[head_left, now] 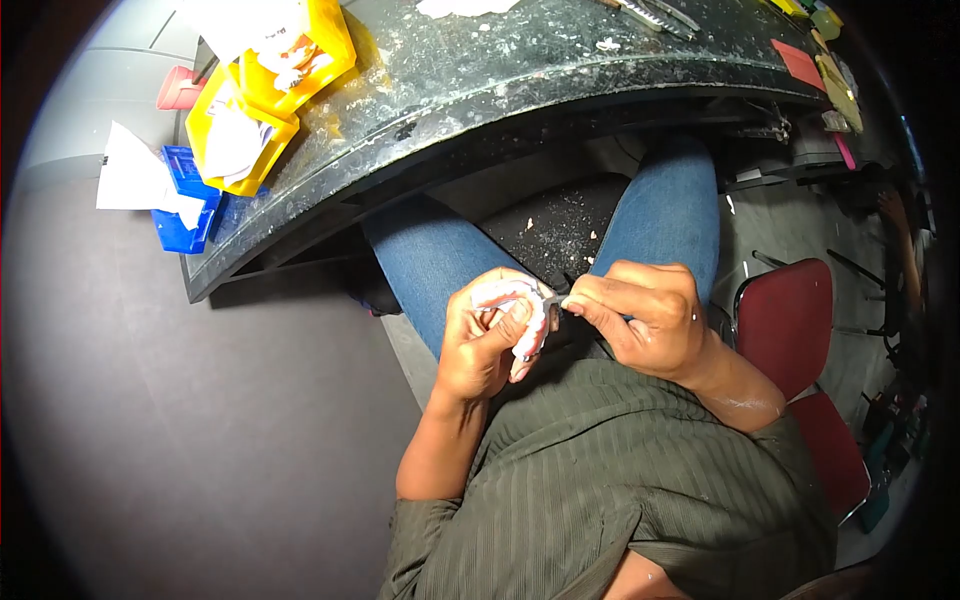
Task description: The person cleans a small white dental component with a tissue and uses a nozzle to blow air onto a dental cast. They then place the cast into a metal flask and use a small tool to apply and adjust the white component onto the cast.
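Observation:
A horseshoe-shaped dental model (507, 296), white with a pinkish-red band along its curve, is held over my lap. My left hand (478, 343) is closed around it, with the thumb pressed on its inner side. To its right, my right hand (640, 312) pinches a small greyish tool (559, 300) between thumb and fingertips. The tool's end is at the right edge of the model; whether it touches cannot be made out. Most of the tool is hidden by my right fingers.
A dusty dark workbench (450, 100) curves ahead, bearing yellow bins (240, 140) and metal tools (655, 15). A blue bin (185, 225) is at its left corner. Red chairs (785, 325) stand right. Debris lies on a black surface (550, 225) between my knees.

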Tool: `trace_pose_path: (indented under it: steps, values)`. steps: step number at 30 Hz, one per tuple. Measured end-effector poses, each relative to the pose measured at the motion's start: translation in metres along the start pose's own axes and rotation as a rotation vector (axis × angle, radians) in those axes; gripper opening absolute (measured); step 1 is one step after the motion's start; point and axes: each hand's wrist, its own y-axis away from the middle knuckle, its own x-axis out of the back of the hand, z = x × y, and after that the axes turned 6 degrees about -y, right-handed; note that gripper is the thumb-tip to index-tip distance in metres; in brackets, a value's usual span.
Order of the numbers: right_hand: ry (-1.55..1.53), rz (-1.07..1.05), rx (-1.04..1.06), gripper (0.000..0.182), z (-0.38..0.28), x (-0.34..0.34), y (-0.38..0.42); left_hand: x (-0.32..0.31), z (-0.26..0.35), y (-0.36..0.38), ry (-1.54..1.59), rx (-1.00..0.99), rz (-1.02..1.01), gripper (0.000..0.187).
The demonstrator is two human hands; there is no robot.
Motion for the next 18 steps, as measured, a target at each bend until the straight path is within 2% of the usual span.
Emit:
trace_pose_path:
  steps: [1,3,4,6,10,13,18]
  values:
    - [0.0,0.001,-0.002,0.006,0.006,0.0,0.0,0.001,-0.001,0.0,0.003,0.007,-0.008,0.021]
    - [0.24,0.123,0.012,0.004,0.023,0.0,0.001,-0.007,0.002,0.008,-0.03,0.001,-0.074,0.022]
    - [0.198,0.145,-0.096,0.003,0.023,0.006,0.001,-0.012,0.006,0.009,-0.061,-0.011,-0.139,0.023]
    - [0.104,0.193,-0.111,0.004,0.024,0.013,0.004,-0.009,0.007,0.006,-0.018,-0.055,-0.076,0.023]
    - [0.038,0.14,-0.076,0.005,0.007,0.018,0.005,-0.009,0.007,0.003,0.003,-0.034,-0.072,0.02]
    - [-0.012,-0.012,0.011,0.008,-0.007,0.018,0.007,-0.012,0.005,0.003,-0.014,-0.025,-0.064,0.02]
    - [0.006,-0.03,0.023,0.01,-0.013,0.015,0.006,-0.009,0.006,0.003,-0.046,-0.021,-0.06,0.019]
